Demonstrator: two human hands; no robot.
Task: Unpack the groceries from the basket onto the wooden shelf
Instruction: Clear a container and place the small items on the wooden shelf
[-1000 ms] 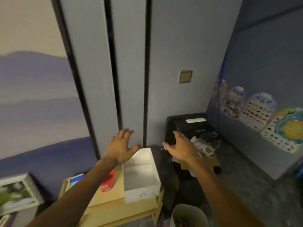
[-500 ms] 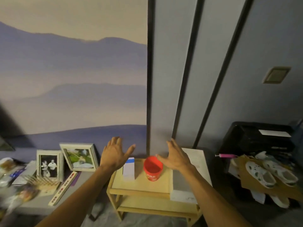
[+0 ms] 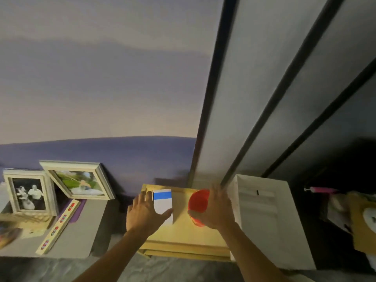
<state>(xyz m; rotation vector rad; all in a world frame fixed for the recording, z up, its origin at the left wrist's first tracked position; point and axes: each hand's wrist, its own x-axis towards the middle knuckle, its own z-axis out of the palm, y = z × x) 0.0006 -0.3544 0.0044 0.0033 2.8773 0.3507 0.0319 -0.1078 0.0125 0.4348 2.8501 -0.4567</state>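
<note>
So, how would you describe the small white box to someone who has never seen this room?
Find the low wooden shelf against the wall. On its top, the left hand touches a white box. Unlike the red cup beside it, it has a blue band.

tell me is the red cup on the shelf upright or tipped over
Upright. The red cup stands on the wooden shelf with its round open mouth facing up, the right hand against its side.

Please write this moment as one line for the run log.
left hand: on white-blue box | right hand: against red cup | both on wooden shelf
</note>
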